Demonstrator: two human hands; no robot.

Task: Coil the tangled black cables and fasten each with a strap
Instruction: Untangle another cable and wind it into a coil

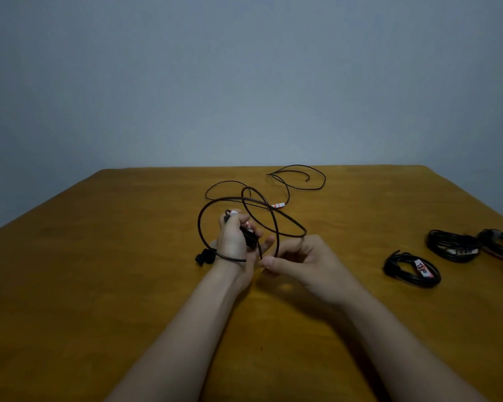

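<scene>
Head view, forward-down, close over table (99,256)

- Left of my left hand (235,242) I see bare table (84,271); a hand could pass freely there.
- Beyond both hands, black cable (288,184) loops lie and rise across the way.
- One loop crosses my left wrist.
- Well right of my right hand (302,262), coiled bundles (413,271) crowd the table edge.

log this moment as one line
step: coiling | left hand: grips cable end | right hand: pinches a loop | tail: loose on table | done: finished coils at right
</scene>
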